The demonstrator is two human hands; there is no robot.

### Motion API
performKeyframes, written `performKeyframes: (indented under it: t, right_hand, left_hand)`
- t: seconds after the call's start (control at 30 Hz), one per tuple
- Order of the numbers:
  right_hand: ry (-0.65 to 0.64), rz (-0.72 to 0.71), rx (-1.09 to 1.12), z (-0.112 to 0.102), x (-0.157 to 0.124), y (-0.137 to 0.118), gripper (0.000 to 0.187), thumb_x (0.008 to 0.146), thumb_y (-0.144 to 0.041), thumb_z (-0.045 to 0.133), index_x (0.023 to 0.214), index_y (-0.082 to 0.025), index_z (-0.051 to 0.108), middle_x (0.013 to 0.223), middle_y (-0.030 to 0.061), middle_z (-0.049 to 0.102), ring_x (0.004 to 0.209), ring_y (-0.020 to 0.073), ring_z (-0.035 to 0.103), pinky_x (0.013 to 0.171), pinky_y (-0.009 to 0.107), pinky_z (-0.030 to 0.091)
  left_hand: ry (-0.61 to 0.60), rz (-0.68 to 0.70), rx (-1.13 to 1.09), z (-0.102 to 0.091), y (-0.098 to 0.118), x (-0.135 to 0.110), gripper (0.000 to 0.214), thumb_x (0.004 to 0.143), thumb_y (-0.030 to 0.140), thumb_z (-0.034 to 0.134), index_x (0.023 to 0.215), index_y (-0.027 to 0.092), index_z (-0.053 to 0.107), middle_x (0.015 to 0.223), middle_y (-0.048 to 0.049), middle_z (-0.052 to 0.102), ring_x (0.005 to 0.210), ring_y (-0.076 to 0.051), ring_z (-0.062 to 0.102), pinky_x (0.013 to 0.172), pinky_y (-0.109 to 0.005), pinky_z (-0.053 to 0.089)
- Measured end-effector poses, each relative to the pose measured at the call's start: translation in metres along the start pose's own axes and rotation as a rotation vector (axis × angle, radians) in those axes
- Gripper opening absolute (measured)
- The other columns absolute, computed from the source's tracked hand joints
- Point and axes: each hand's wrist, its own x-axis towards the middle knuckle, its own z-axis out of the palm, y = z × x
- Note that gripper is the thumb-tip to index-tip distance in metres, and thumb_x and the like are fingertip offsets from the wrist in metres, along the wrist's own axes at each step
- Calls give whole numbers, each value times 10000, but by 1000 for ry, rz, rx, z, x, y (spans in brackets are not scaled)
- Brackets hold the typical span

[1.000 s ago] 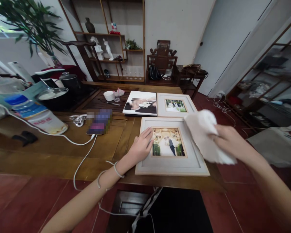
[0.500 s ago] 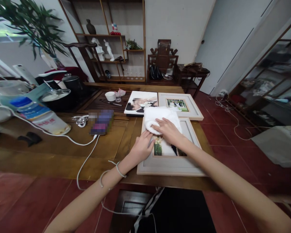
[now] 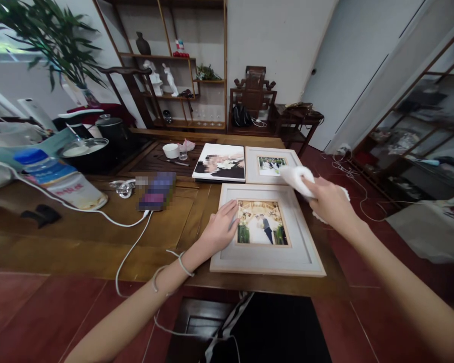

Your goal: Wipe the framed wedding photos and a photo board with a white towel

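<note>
Near the middle of the frame the left hand (image 3: 221,229) lies flat, fingers loosely spread, pressing on the left border of a picture frame (image 3: 267,258) that rests at the near edge of the wooden table (image 3: 98,237). Right of centre, the right hand (image 3: 327,201) is closed around a white cloth (image 3: 295,177), held just past the frame's upper right corner. Above it lie a smaller frame (image 3: 252,170) and an unframed photo (image 3: 219,161) side by side. Left of centre, a phone (image 3: 156,190) lies with a white cable (image 3: 128,252) trailing off the table edge
</note>
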Motion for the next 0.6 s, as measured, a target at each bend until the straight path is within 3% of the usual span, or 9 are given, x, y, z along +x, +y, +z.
performKeyframes:
  t: [0.07, 0.13, 0.23, 0.33, 0.43, 0.6]
  right_hand:
    - [78, -47, 10, 6, 3, -5, 604, 695, 24, 418, 1264, -116, 562, 1229, 193, 591, 1055, 327, 580, 833, 438, 466]
    - [57, -149, 30, 19, 6, -15, 666, 664, 58, 415, 1291, -125, 545, 1354, 186, 509, 1207, 331, 494, 956, 482, 414]
    - [-31, -246, 51, 41, 6, -32, 702, 647, 89, 392, 1291, -138, 553, 1363, 171, 514, 1299, 306, 419, 1039, 505, 350]
    - [-57, -276, 69, 49, -4, -43, 649, 668, 81, 392, 1262, -104, 575, 1335, 201, 530, 1308, 306, 413, 1061, 499, 333]
    - [-93, -281, 102, 38, -29, -48, 676, 633, 68, 407, 1271, -92, 566, 1308, 214, 549, 1276, 310, 455, 1060, 499, 348]
    - [-217, -301, 169, 1, -90, -60, 751, 583, 60, 412, 1285, -153, 571, 1329, 199, 541, 1217, 325, 520, 982, 488, 459]
  left_hand:
    - [-3, 1, -4, 1, -1, 0, 453, 950, 263, 405, 1377, 116, 437, 1464, -158, 412, 1386, -256, 340, 1111, -498, 327]
    - [6, 5, -13, 2, -3, -1, 446, 954, 263, 395, 1373, 118, 443, 1460, -160, 418, 1384, -256, 344, 1111, -503, 325]
    - [38, 14, -36, 4, -5, -1, 431, 961, 260, 376, 1369, 143, 451, 1445, -148, 443, 1373, -248, 365, 1107, -516, 328]
    - [63, 17, -52, 6, -7, -1, 419, 963, 262, 370, 1359, 161, 462, 1434, -137, 461, 1362, -243, 383, 1107, -516, 332]
    - [77, 3, -50, 8, -7, -1, 414, 963, 261, 369, 1349, 155, 472, 1433, -139, 460, 1358, -247, 390, 1108, -511, 336]
    - [60, -11, -28, 6, -5, -1, 421, 961, 251, 357, 1343, 119, 474, 1437, -151, 450, 1360, -256, 382, 1106, -505, 343]
